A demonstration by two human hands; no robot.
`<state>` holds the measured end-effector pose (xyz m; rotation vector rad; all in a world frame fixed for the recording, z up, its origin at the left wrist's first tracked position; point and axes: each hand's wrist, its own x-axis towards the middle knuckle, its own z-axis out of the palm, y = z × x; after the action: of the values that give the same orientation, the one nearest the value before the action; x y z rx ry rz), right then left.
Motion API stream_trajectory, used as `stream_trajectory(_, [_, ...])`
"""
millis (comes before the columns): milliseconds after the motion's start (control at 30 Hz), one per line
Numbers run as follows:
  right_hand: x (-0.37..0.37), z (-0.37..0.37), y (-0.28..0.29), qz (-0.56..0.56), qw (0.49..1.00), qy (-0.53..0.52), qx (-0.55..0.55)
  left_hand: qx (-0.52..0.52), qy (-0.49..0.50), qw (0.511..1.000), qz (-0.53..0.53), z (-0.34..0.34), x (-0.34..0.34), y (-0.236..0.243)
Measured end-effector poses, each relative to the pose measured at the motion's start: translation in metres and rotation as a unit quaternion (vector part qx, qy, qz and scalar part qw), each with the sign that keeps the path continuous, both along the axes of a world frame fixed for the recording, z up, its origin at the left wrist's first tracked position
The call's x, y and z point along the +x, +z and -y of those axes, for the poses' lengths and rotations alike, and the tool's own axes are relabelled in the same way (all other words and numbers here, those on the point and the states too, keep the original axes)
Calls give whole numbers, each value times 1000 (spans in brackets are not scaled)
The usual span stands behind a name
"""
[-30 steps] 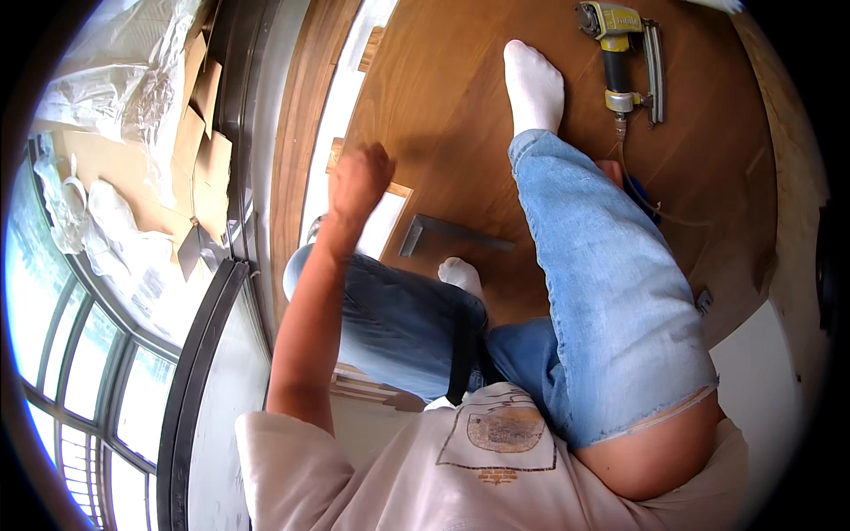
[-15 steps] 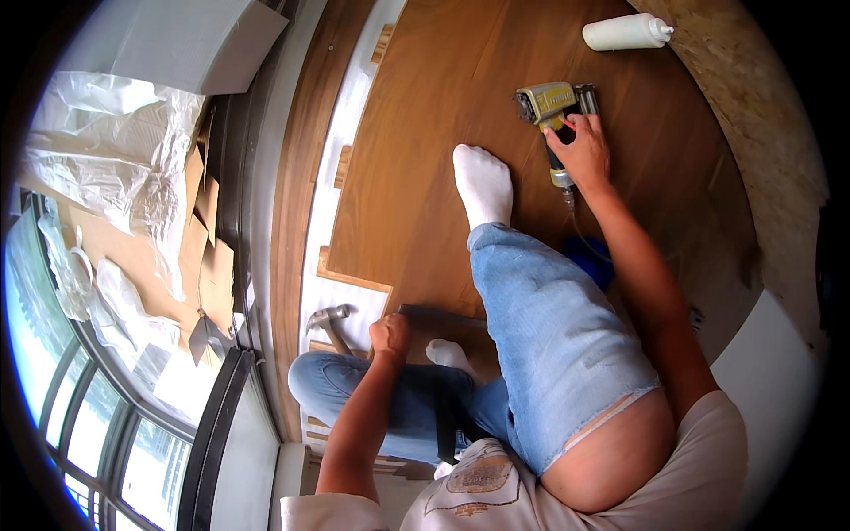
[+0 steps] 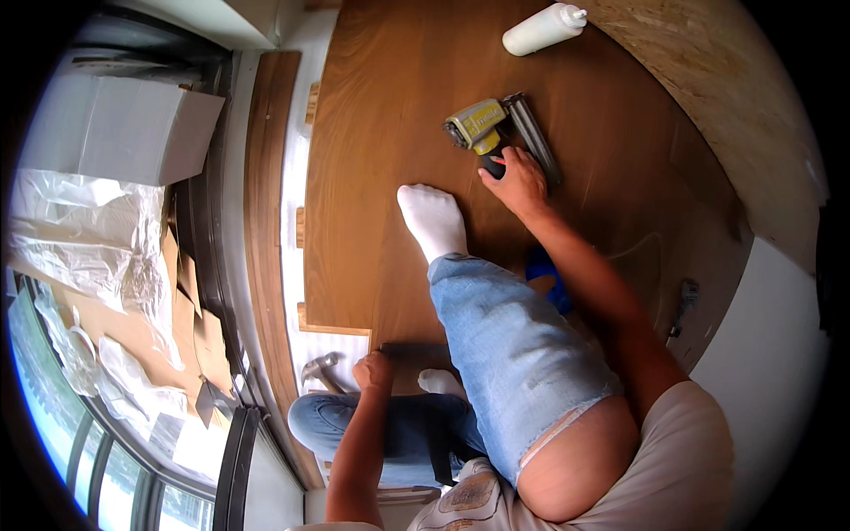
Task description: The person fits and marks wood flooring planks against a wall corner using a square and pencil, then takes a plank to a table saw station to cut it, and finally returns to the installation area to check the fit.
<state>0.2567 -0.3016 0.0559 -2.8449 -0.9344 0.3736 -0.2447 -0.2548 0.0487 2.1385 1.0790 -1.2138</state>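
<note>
A yellow-and-grey nail gun is on or just above the brown wood floor, beyond my outstretched foot. My right hand is closed around its dark handle, and a small red item shows at the fingers. My left hand is a fist at the near edge of the boards, by one end of a dark bar-like piece. What lies inside that fist is hidden. A hammer rests just left of it, its handle partly behind my knee.
A white squeeze bottle lies at the far right. A blue object sits under my right forearm, with a thin hose nearby. On the left are plastic sheeting, cardboard and a window. Rough particle board borders the right.
The view has shifted, so the floor sits lower and further left. My right hand has closed round the nail gun's handle, and the gun has turned, showing its long magazine. The left fist stays by the board edge.
</note>
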Motion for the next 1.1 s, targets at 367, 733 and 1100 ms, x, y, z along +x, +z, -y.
stream_trajectory(367, [65, 58, 6, 126, 991, -19, 32, 129, 31, 986, 100, -171, 64, 67])
stream_trajectory(733, [108, 107, -16, 110, 981, -151, -44, 174, 109, 940, 274, -322, 241, 9])
stream_trajectory(1100, [103, 119, -27, 118, 977, -170, -48, 272, 89, 888, 359, -293, 310, -29])
